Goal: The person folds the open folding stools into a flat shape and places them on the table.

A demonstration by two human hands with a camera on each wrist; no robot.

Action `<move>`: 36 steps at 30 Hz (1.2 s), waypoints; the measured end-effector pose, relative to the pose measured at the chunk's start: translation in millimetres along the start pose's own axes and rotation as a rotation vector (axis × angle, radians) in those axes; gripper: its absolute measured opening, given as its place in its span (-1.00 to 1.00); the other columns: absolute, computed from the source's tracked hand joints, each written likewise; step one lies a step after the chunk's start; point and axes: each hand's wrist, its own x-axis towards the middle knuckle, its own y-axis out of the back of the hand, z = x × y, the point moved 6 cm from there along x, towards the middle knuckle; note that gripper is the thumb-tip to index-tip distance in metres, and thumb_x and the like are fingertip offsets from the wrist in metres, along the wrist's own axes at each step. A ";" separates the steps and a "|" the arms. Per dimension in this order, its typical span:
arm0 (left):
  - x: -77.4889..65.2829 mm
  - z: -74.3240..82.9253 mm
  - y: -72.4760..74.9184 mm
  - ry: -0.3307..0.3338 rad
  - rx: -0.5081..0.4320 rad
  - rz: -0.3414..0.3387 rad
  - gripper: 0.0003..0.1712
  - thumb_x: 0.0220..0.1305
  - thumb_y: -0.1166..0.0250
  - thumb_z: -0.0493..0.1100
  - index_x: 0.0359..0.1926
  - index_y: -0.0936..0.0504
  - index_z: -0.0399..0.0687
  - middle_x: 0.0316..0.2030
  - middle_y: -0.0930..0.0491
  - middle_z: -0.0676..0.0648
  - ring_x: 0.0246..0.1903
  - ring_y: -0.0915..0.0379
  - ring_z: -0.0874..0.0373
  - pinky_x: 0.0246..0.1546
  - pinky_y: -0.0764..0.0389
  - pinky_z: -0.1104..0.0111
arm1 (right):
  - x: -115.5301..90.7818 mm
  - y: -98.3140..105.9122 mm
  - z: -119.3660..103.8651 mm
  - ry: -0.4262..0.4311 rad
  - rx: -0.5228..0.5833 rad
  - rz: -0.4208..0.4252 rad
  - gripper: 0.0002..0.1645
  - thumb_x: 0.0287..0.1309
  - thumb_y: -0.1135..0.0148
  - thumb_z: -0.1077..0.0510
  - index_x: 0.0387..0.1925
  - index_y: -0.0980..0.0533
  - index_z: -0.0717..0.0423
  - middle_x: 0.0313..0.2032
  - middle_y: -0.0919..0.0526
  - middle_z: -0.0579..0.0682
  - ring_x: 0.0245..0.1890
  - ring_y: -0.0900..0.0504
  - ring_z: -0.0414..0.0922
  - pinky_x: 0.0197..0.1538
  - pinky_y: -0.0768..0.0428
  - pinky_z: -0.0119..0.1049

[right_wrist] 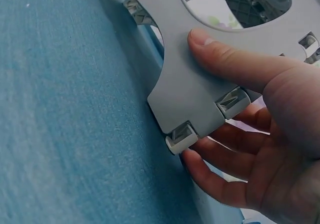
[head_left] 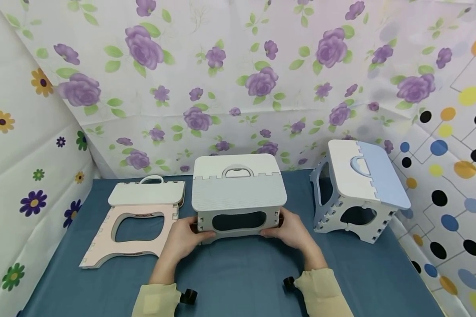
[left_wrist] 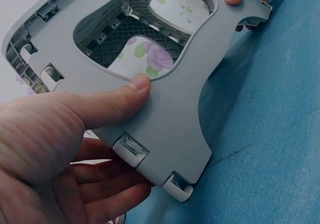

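Observation:
A folding step stool (head_left: 238, 193) with a white and grey top stands unfolded on its legs in the middle of the table. My left hand (head_left: 184, 237) grips the left leg at its lower edge. In the left wrist view, the thumb (left_wrist: 120, 102) lies across the grey front panel (left_wrist: 172, 114), while the fingers curl behind its hinged edge. On the opposite side, my right hand (head_left: 291, 231) holds the right leg in the same way. Its thumb (right_wrist: 225, 57) presses the panel below the wide cutout, with the fingertips by the bottom hinge clip (right_wrist: 182, 136).
Left of the hands, a pink and white stool (head_left: 146, 193) lies folded flat, its handle toward the back. A blue and white stool (head_left: 355, 171) stands unfolded at the right. A blue cloth (head_left: 238, 277) covers the table, and a flowered curtain (head_left: 230, 88) hangs behind.

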 end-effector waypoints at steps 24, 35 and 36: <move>0.8 -3.6 1.2 -0.036 0.028 -0.029 -0.62 0.19 -0.66 0.03 -0.07 -0.82 -0.04 -0.35 -0.74 0.07 -0.43 -0.50 0.18 -0.37 -0.49 0.25 | 1.6 -1.4 1.4 0.030 0.015 -0.008 -0.20 0.01 -0.76 -0.06 0.27 -0.59 -0.07 -0.04 -0.74 -0.09 -0.13 -0.69 -0.15 -0.03 -0.63 -0.06; -0.1 -4.7 -0.5 -0.059 0.036 -0.024 -0.59 0.23 -0.64 -0.02 0.00 -0.82 -0.14 -0.16 -0.81 -0.05 -0.24 -0.69 0.16 -0.24 -0.66 0.20 | 1.6 -2.2 3.5 0.035 0.051 -0.023 -0.22 0.02 -0.75 -0.07 0.27 -0.60 -0.10 -0.04 -0.75 -0.11 -0.12 -0.70 -0.17 -0.03 -0.63 -0.08; -0.2 -4.9 -0.9 -0.058 0.036 -0.026 -0.59 0.23 -0.64 -0.03 0.00 -0.82 -0.15 -0.16 -0.81 -0.05 -0.23 -0.69 0.16 -0.23 -0.66 0.20 | 1.5 -2.4 3.6 0.036 0.054 -0.026 -0.21 0.02 -0.75 -0.07 0.27 -0.60 -0.10 -0.04 -0.75 -0.11 -0.12 -0.70 -0.17 -0.03 -0.64 -0.08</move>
